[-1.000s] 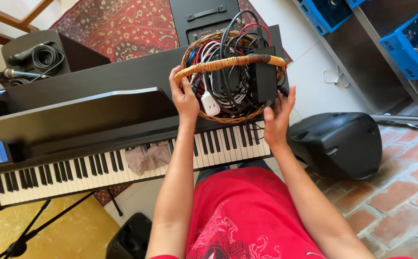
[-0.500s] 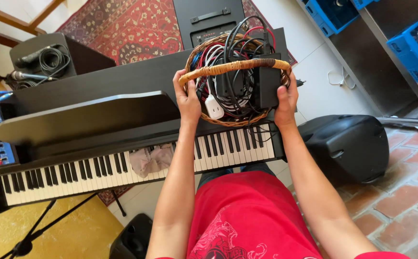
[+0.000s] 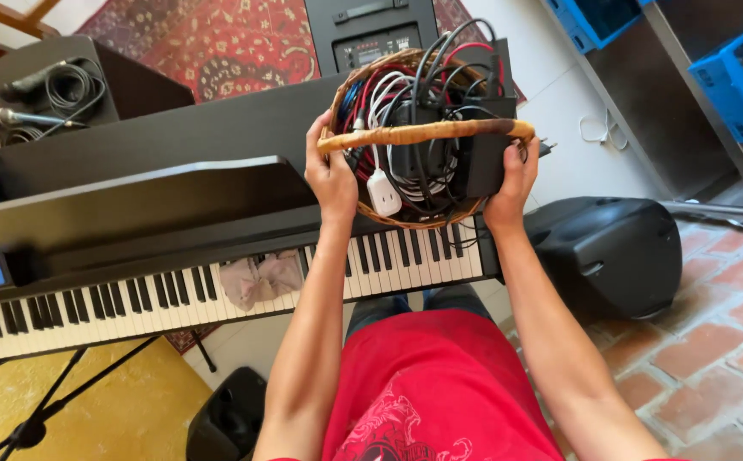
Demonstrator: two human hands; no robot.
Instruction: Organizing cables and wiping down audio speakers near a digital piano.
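Observation:
A round wicker basket (image 3: pixel 439 131) with an arched handle is packed with tangled cables, black adapters and a white plug. It sits over the right end of a black digital piano (image 3: pixel 175 162). My left hand (image 3: pixel 330 175) grips the basket's left rim, thumb over the edge. On the opposite side my right hand (image 3: pixel 511 181) clasps the right rim, just under the end of the handle. Both arms reach forward over the white and black keys (image 3: pixel 132 294).
A crumpled beige cloth (image 3: pixel 260 277) lies on the keys. A black speaker (image 3: pixel 610 252) lies on the brick floor at right. Another speaker with a microphone and coiled cable (image 3: pixel 60 85) stands at back left. Blue crates (image 3: pixel 734 77) sit on shelves at right; a patterned red rug (image 3: pixel 218 47) lies behind.
My right hand rose from the keys to the basket's right rim and now grips it. The basket sits a little higher in view, held from both sides.

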